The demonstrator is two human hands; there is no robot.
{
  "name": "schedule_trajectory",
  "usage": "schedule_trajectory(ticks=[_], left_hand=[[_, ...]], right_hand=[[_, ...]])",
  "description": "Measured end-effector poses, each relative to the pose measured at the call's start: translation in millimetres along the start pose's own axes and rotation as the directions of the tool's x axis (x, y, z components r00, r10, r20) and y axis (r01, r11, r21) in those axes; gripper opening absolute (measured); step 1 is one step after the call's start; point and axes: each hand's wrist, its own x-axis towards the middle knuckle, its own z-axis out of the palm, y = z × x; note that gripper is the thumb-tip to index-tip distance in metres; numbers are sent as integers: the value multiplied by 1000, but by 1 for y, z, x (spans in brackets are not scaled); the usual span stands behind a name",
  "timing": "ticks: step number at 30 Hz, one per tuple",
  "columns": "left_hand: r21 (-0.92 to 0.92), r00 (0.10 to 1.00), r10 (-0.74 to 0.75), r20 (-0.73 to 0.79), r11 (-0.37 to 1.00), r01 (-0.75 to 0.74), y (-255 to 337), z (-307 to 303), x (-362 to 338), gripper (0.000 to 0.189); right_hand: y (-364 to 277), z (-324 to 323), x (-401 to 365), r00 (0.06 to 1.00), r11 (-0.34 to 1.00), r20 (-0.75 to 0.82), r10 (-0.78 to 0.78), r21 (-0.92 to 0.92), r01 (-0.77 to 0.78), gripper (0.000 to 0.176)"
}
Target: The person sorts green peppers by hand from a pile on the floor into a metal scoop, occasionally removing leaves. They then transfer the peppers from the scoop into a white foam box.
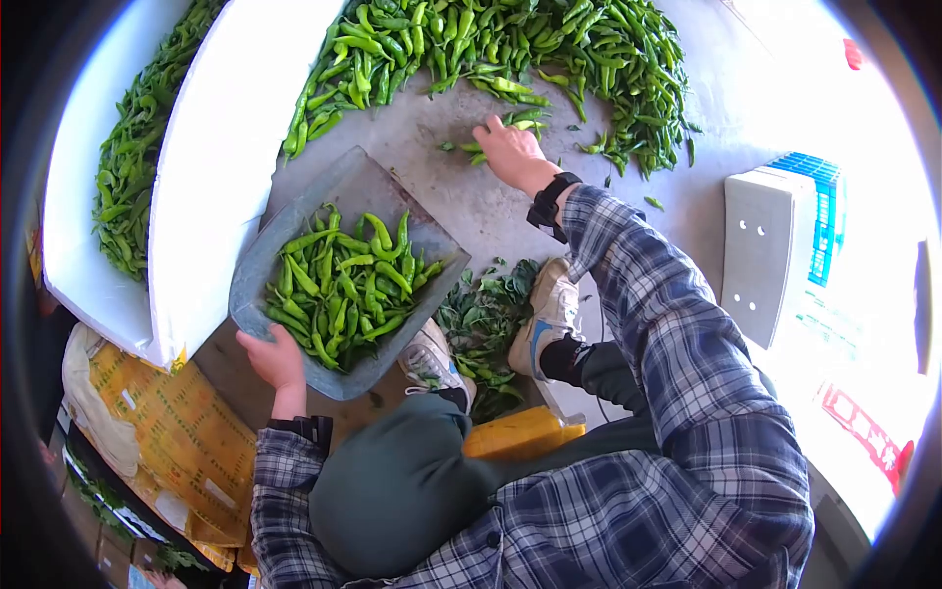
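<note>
My left hand (273, 361) grips the near left rim of a grey scoop-like pan (378, 177), thumb over the edge. A heap of long green peppers (339, 290) lies inside the pan. My right hand (512, 155) reaches forward to the floor, fingers curled over a few green peppers (479, 157) whose tips show beside it; the fingertips are partly hidden. Ahead of it spreads a large pile of green peppers (628, 79) on the pale floor.
At left stands a white foam box (221, 147) with more green peppers in it. Leafy scraps (481, 314) lie between my shoes. A yellow block-like object (520, 435) is under me. A white box (765, 245) and blue crate (824, 211) stand right; yellow printed sacking (177, 422) lies lower left.
</note>
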Motion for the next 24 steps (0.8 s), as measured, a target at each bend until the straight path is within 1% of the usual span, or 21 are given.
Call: schedule_trajectory(ticks=[2, 4, 6, 7, 8, 9, 10, 11, 12, 14, 15, 16, 17, 18, 19, 20, 22, 24], left_hand=[[9, 1000, 12, -13, 1000, -12, -1, 1, -1, 53], [8, 1000, -3, 2, 1000, 3, 2, -1, -1, 54], [13, 1000, -18, 4, 1000, 18, 6, -3, -1, 54], [21, 999, -34, 10, 999, 34, 7, -3, -2, 54], [12, 1000, -21, 15, 1000, 20, 10, -1, -2, 54], [-8, 1000, -15, 4, 1000, 15, 8, -2, -3, 54], [-26, 1000, -9, -7, 1000, 9, 6, -3, -2, 53], [-48, 1000, -5, 0, 999, 5, 8, -4, -3, 51], [-48, 1000, 2, -3, 999, -2, 7, -5, -2, 51], [-69, 1000, 11, -12, 998, -11, 3, -1, -1, 50], [-72, 1000, 8, -16, 997, -9, 3, 0, -1, 50], [-48, 1000, 6, -8, 999, -7, 3, -1, -1, 50], [-22, 1000, 7, -1, 1000, -7, 3, -1, 0, 50], [-23, 1000, 7, -8, 1000, -7, 4, -2, 0, 50], [-37, 1000, -16, 2, 999, 16, 6, -3, -1, 50], [-53, 999, -38, 15, 998, 39, 8, -3, -2, 50], [-74, 1000, -13, 15, 997, 14, 10, -5, -2, 50], [-86, 1000, 8, 23, 996, -6, 9, -4, -2, 51]], right_hand=[[7, 6, -10, 998, 999, 38, 42, 24, -43, 24], [9, 3, -14, 999, 998, 24, 36, 45, -37, 23], [3, -1, -17, 989, 978, 4, 146, 149, -145, 22], [-10, -7, -18, 993, 972, -42, 111, 214, -99, 22], [-45, -37, -28, 998, 925, 17, 55, 375, -58, 24], [-60, -38, -32, 998, 826, -29, -54, 560, 61, 30], [-76, -38, -38, 976, 732, -66, -206, 652, 199, 33], [-85, -42, -41, 929, 606, -122, -350, 727, 324, 37], [-82, -49, -38, 930, 606, -128, -346, 726, 326, 37], [-64, -60, -27, 961, 673, 11, -276, 716, 185, 39], [-41, -47, -8, 996, 762, 23, -86, 645, 51, 41], [-19, -46, 10, 996, 848, 17, 87, 524, -83, 40], [2, -46, 25, 966, 889, -16, 256, 396, -229, 39], [23, -33, 40, 925, 907, -170, 340, 320, -275, 39], [33, -36, 44, 907, 912, -203, 369, 267, -311, 43], [36, -35, 50, 887, 900, -212, 411, 252, -357, 48], [30, -30, 54, 906, 892, -115, 408, 261, -369, 41], [18, -18, 53, 928, 920, -92, 360, 202, -336, 33]])
